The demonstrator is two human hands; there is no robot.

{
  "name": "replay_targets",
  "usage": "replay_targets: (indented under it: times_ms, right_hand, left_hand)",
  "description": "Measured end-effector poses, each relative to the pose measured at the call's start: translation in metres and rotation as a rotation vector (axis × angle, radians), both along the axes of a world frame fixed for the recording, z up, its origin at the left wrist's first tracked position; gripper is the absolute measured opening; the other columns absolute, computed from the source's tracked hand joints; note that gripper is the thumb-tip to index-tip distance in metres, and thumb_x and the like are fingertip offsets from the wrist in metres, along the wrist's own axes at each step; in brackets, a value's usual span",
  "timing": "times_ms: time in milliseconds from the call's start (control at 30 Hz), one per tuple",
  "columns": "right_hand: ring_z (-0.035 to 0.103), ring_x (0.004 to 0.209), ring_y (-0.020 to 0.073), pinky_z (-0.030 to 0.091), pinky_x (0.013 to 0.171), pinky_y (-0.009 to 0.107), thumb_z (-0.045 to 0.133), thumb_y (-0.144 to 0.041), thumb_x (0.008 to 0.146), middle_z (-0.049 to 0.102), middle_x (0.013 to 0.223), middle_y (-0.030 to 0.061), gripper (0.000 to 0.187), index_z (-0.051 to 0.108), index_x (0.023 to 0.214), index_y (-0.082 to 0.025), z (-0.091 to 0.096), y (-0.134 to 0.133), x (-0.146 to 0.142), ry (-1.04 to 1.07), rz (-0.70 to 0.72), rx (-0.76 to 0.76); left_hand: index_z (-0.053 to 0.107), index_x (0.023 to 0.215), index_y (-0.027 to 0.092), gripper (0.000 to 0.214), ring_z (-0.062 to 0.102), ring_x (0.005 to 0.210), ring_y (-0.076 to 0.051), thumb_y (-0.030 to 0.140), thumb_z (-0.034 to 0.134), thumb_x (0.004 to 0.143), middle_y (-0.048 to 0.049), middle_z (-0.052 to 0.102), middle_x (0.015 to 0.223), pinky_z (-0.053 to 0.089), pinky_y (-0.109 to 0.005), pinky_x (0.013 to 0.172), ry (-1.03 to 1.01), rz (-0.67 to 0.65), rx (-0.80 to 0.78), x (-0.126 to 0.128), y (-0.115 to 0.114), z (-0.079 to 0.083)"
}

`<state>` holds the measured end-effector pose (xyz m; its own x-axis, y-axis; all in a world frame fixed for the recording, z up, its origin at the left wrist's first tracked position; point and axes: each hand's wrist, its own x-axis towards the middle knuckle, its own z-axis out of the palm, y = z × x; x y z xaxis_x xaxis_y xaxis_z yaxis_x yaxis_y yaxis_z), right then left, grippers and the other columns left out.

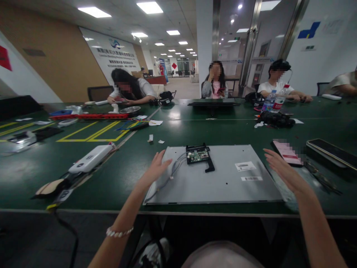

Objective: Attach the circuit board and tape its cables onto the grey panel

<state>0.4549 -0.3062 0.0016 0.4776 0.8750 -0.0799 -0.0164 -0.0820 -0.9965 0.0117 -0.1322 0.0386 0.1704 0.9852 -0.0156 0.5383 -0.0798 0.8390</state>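
A flat grey display panel (206,186) lies back side up on the table in front of me. Near its far edge sits a black plastic bracket (209,165) around a small green circuit board (198,155), and grey cables (176,165) run from the board to the panel's left side. White labels (245,166) are stuck on the right half. My left hand (157,169) is over the panel's left edge, fingers stretched out and holding nothing. By the right edge, my right hand (286,171) is open with its fingers extended; whether either hand touches the panel I cannot tell.
A white power strip (90,159) lies left, with a black cable hanging off the front edge. To the right are a phone (287,152), a dark case (334,153) and eyeglasses (322,176). Bottles (277,99) and a black monitor-like object (213,104) stand farther back; several people sit opposite.
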Motion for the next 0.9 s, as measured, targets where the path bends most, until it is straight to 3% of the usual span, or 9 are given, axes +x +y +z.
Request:
replay_targets:
  times_ms: [67,167,233,300,400,500,733,900]
  right_hand:
    - [0.031,0.138,0.0262,0.017,0.116,0.045,0.060,-0.054,0.080,0.045,0.144,-0.0004,0.052,0.053,0.129,-0.036,0.011,0.011,-0.010,-0.183,0.059,-0.014]
    - [0.035,0.136,0.0287,0.019,0.115,0.048,0.053,-0.055,0.084,0.045,0.145,0.0023,0.057,0.046,0.137,-0.032,0.021,0.038,-0.033,-0.465,0.214,-0.023]
    - [0.027,0.139,0.0317,0.015,0.116,0.049,0.051,-0.055,0.085,0.039,0.148,0.0060,0.064,0.042,0.141,-0.026,0.020,0.060,-0.051,-0.691,0.317,-0.028]
    - [0.013,0.142,0.0380,0.011,0.112,0.059,0.048,-0.059,0.085,0.033,0.151,0.0091,0.069,0.039,0.143,-0.023,0.014,0.081,-0.066,-0.877,0.343,-0.156]
    - [0.006,0.141,0.0434,0.013,0.105,0.068,0.038,-0.064,0.087,0.023,0.154,0.0160,0.072,0.035,0.145,-0.022,0.001,0.105,-0.080,-1.101,0.396,-0.372]
    - [0.009,0.141,0.0425,0.014,0.103,0.068,0.028,-0.064,0.091,0.016,0.156,0.0174,0.068,0.031,0.146,-0.024,-0.009,0.116,-0.083,-1.185,0.422,-0.456]
    - [0.010,0.140,0.0417,0.013,0.103,0.067,0.022,-0.062,0.093,0.016,0.155,0.0179,0.066,0.028,0.147,-0.025,-0.017,0.117,-0.082,-1.254,0.385,-0.417]
    - [0.012,0.141,0.0405,0.016,0.103,0.066,0.023,-0.061,0.094,0.017,0.155,0.0179,0.064,0.029,0.147,-0.025,-0.014,0.115,-0.082,-1.266,0.386,-0.416]
  left_hand:
    - [0.038,0.141,0.020,0.084,0.002,0.144,-0.030,0.050,0.069,0.069,-0.0120,0.016,0.156,0.006,-0.043,0.116,0.148,-0.134,0.138,0.014,0.009,0.005]
    - [0.027,0.147,0.020,0.097,-0.001,0.143,-0.034,0.052,0.071,0.067,-0.0132,0.003,0.157,0.008,-0.046,0.115,0.287,-0.434,0.264,0.038,0.028,0.011]
    - [0.015,0.151,0.020,0.109,-0.002,0.143,-0.036,0.054,0.073,0.064,-0.0149,-0.004,0.157,0.010,-0.048,0.114,0.376,-0.577,0.261,0.050,0.044,0.011]
    - [0.006,0.152,0.017,0.121,-0.002,0.142,-0.038,0.055,0.075,0.059,-0.0179,-0.008,0.156,0.013,-0.050,0.113,0.447,-0.649,0.195,0.057,0.060,0.006]
    - [0.002,0.152,0.018,0.127,0.000,0.142,-0.039,0.056,0.077,0.056,-0.0183,-0.008,0.155,0.015,-0.051,0.113,0.446,-0.698,0.122,0.057,0.079,-0.008]
    - [0.005,0.152,0.018,0.127,-0.001,0.143,-0.036,0.057,0.077,0.055,-0.0175,-0.002,0.156,0.013,-0.048,0.114,0.390,-0.716,0.123,0.052,0.087,-0.020]
    - [0.006,0.152,0.017,0.131,0.024,0.140,-0.033,0.053,0.081,0.051,-0.0156,0.018,0.155,0.019,-0.041,0.115,0.297,-0.688,0.073,0.056,0.077,-0.016]
    - [0.005,0.152,0.017,0.131,0.023,0.140,-0.034,0.053,0.081,0.050,-0.0164,0.015,0.155,0.019,-0.042,0.115,0.309,-0.659,0.061,0.058,0.072,-0.012]
